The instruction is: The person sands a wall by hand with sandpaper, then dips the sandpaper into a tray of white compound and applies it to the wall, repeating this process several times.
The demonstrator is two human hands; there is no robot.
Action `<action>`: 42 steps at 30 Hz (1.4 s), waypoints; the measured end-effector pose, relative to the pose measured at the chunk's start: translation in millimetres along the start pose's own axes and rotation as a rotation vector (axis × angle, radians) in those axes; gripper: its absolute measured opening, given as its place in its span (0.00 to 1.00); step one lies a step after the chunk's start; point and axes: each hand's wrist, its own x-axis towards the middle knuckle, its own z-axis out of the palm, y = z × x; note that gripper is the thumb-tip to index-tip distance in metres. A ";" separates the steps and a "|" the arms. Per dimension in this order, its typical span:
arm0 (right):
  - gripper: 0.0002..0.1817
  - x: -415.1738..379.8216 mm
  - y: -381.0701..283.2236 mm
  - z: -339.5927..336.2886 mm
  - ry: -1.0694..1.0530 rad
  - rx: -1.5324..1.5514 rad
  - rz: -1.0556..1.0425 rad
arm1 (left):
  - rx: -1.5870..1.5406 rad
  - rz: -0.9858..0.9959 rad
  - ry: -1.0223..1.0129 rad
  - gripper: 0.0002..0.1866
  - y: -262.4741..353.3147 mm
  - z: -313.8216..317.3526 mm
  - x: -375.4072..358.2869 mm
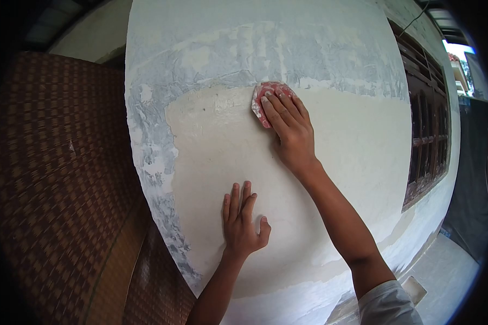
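Observation:
My right hand (pixel 291 127) presses a piece of red sandpaper (pixel 273 89), smeared with white dust, flat against the wall (pixel 358 146). The sandpaper lies along the upper edge of a smooth cream patch, where rough grey-white patchy coating (pixel 211 54) begins. Lower down and to the left, my left hand (pixel 243 222) is open against the cream surface, its fingers apart and holding nothing. The underside of the sandpaper is hidden.
Brown woven matting (pixel 65 146) hangs along the left side, close to the wall's edge. On the right is a dark wooden window (pixel 429 124) with bars. A pale ledge (pixel 439 276) runs at the lower right, beside a dark sheet (pixel 472 179).

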 end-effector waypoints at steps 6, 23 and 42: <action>0.34 -66.2 -33.5 -30.7 -0.090 0.056 0.037 | 0.004 0.005 -0.005 0.33 1.6 -1.7 -0.3; 0.35 -34.4 -20.6 -39.0 -0.011 0.077 0.002 | -0.010 0.004 -0.001 0.33 0.1 -0.7 -0.7; 0.37 -28.9 3.8 -13.9 0.000 0.035 0.071 | -0.009 -0.002 0.015 0.33 -0.8 0.2 -1.6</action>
